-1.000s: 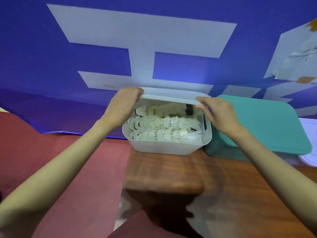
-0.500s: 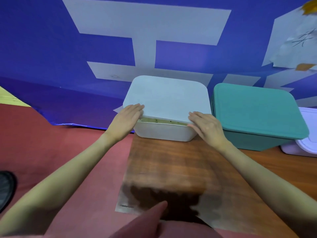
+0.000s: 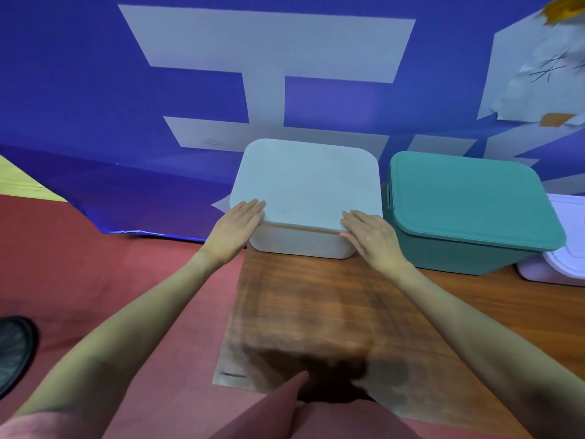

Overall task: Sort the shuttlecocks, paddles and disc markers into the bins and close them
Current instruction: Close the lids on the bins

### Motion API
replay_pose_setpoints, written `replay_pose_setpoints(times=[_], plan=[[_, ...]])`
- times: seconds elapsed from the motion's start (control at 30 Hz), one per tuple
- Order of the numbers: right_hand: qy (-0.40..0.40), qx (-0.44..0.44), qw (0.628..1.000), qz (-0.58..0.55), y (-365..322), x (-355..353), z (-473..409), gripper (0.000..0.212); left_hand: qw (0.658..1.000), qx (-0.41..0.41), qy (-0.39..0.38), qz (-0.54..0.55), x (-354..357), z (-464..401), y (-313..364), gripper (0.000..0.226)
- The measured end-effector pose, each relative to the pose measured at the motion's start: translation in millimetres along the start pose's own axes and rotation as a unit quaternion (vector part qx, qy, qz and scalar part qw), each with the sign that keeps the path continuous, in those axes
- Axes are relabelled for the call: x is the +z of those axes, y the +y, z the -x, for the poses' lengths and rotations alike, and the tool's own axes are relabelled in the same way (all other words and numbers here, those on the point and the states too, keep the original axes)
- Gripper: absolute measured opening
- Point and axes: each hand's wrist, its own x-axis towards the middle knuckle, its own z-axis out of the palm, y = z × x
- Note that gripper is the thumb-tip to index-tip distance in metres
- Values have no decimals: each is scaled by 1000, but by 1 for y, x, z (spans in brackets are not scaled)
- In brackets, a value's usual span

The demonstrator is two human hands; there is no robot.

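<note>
A white bin (image 3: pixel 300 245) stands at the far end of a wooden table (image 3: pixel 316 312), with its white lid (image 3: pixel 308 182) lying on top. Only a thin gap shows along the lid's near edge. My left hand (image 3: pixel 235 229) presses flat on the lid's near left corner with straight fingers. My right hand (image 3: pixel 368 232) presses on the near right corner the same way. The shuttlecocks inside are hidden. A teal bin (image 3: pixel 468 251) with its teal lid (image 3: pixel 468 198) on stands right beside the white one.
A white lidded container (image 3: pixel 566 261) sits at the right edge of the table. A blue banner (image 3: pixel 126 90) with white shapes hangs close behind the bins. Red floor (image 3: pixel 95 280) lies to the left, with a dark round object (image 3: pixel 14 346) at the left edge.
The lid came down from tilted over the open bin of shuttlecocks to lying flat on it. Both hands slid to its near corners and the gap narrowed.
</note>
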Motion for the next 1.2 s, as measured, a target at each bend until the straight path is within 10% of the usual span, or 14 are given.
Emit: replay_pose_setpoints(times=[0.17,0.73,1.03,1.2], plan=[[-35,23,999,10,2,4,0,28,1000,-19,1,22,-5,-3,0,23],[-303,162,939,-19,9,5,-16,61,995,-62,-70,21,-4,7,-40,83],[-308,144,940,3,9,4,-16,61,996,-82,-17,39,-2,10,-29,47],[-307,152,939,-19,9,3,-17,61,939,-272,-3,210,-9,4,-14,45]])
